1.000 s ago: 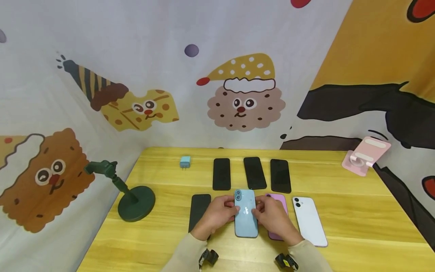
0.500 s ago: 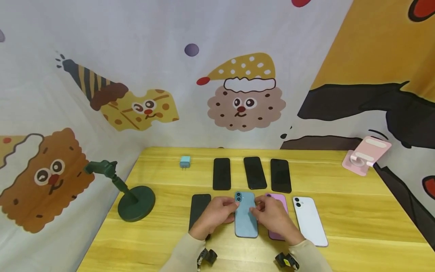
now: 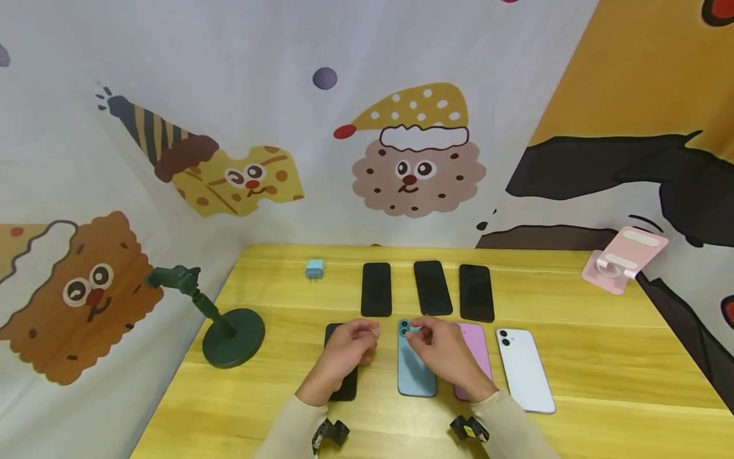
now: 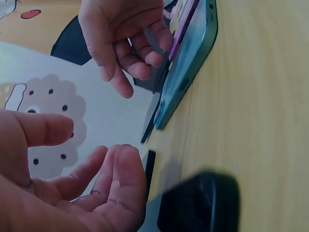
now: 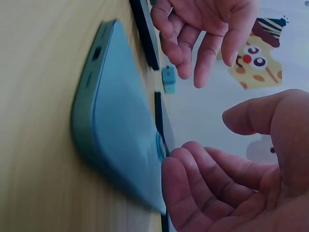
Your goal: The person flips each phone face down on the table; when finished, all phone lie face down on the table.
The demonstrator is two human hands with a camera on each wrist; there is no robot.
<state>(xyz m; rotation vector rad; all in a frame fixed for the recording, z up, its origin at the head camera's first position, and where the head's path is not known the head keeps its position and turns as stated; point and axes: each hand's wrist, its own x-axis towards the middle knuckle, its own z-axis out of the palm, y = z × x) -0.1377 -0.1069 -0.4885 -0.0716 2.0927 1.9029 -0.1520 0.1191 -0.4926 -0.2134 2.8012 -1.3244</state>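
A light blue phone (image 3: 417,376) lies back up on the table, its two camera lenses at the far end. Over its upper part, my right hand (image 3: 450,354) hovers with loosely bent fingers and nothing in them; the right wrist view shows the phone (image 5: 116,116) beside these fingertips (image 5: 176,169). My left hand (image 3: 341,354) is held over a black phone (image 3: 346,387), which it partly covers. Its fingers are relaxed and hold nothing, with a gap between thumb and fingers (image 4: 128,169) in the left wrist view. A pink phone (image 3: 476,350) is partly hidden under my right hand.
Three black phones (image 3: 376,290) lie in a row farther back, with a blue charger plug (image 3: 314,268) to their left. A white phone (image 3: 524,370) lies at the right. A green stand (image 3: 234,338) and a pink stand (image 3: 622,258) flank the wooden table (image 3: 596,357).
Both hands held the blue phone's sides, then let go. The left hand moved left over the black phone; the right rose slightly towards the camera end. The blue phone stayed flat on the table.
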